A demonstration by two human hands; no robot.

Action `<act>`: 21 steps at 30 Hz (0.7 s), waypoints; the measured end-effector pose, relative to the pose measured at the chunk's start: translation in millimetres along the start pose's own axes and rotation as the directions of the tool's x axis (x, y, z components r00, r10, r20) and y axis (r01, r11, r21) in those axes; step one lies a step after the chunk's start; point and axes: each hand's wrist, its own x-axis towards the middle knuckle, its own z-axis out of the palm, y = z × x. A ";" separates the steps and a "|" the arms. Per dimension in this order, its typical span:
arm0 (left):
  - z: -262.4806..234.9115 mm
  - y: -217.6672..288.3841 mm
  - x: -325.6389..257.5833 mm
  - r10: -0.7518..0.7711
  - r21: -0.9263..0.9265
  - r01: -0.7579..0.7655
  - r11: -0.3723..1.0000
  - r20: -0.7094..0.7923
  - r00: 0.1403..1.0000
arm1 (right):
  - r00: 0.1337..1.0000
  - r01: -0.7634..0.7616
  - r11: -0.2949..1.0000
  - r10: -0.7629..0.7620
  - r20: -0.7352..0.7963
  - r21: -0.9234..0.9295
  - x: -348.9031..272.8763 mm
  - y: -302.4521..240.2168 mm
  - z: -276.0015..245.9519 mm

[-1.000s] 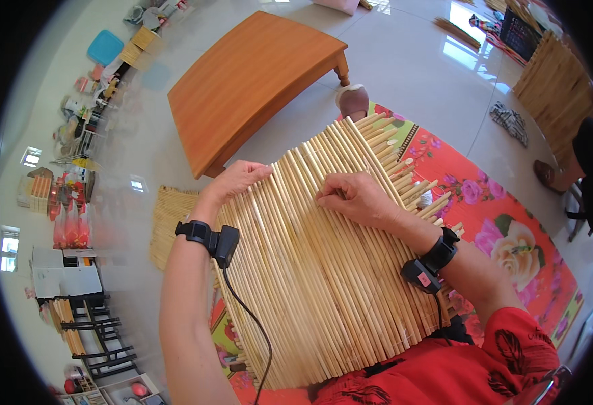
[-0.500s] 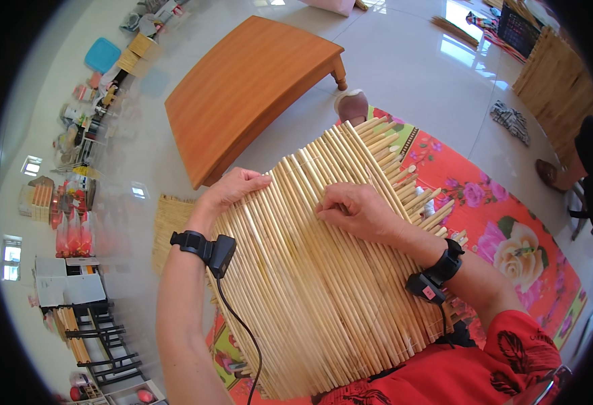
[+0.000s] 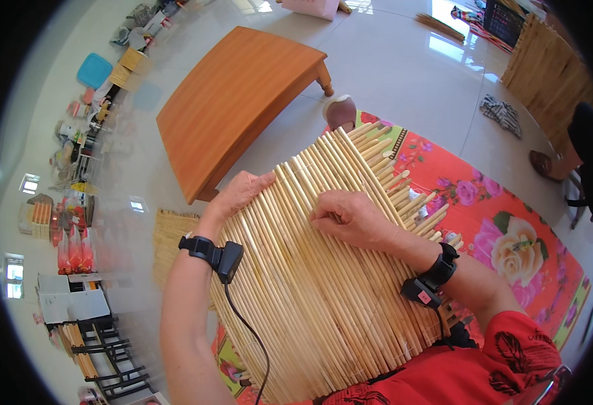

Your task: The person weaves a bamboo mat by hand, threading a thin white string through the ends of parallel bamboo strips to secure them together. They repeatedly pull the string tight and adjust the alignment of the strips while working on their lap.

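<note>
A mat of straight pale reed stalks (image 3: 289, 297), laid side by side and tied with thin thread, spreads across my lap. Its right edge is uneven, with loose stalk ends sticking out. At the far left edge my left hand (image 3: 242, 192) grips the mat, thumb on top and the other fingers partly out of sight. Over the upper middle of the mat, my right hand (image 3: 352, 217) is closed in a pinch against the stalks. Whatever lies between its fingertips is too small or hidden to make out.
A low wooden table (image 3: 239, 101) stands beyond the mat. Under me lies a red flowered floor mat (image 3: 485, 223). A person's shoe (image 3: 543, 164) and a striped cloth (image 3: 501, 115) are at the right. Shelved goods (image 3: 73, 250) line the left wall. Cables hang from both wrist bands.
The whole view has shifted slightly, so the table sits a little lower and further left. Both hands keep nearly the same places on the reed mat, the right still pinched.
</note>
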 end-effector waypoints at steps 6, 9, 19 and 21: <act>-2.0 -7.3 12.8 -0.074 -0.057 0.078 0.995 0.067 0.995 | 1.000 -0.016 1.000 0.016 0.003 -0.005 1.6 -3.2 -1.3; 2.5 3.0 11.4 -0.034 -0.139 0.045 0.989 0.078 0.996 | 1.000 0.020 0.999 -0.020 -0.005 -0.027 1.9 0.9 1.6; -4.6 -2.5 20.5 0.059 -0.125 -0.049 0.991 0.079 0.995 | 1.000 -0.017 0.999 0.017 -0.010 -0.034 3.2 -2.2 4.5; 0.8 11.1 16.0 -0.007 -0.157 0.015 0.987 0.053 0.999 | 1.000 0.006 0.999 -0.006 0.001 -0.053 3.6 -2.4 3.2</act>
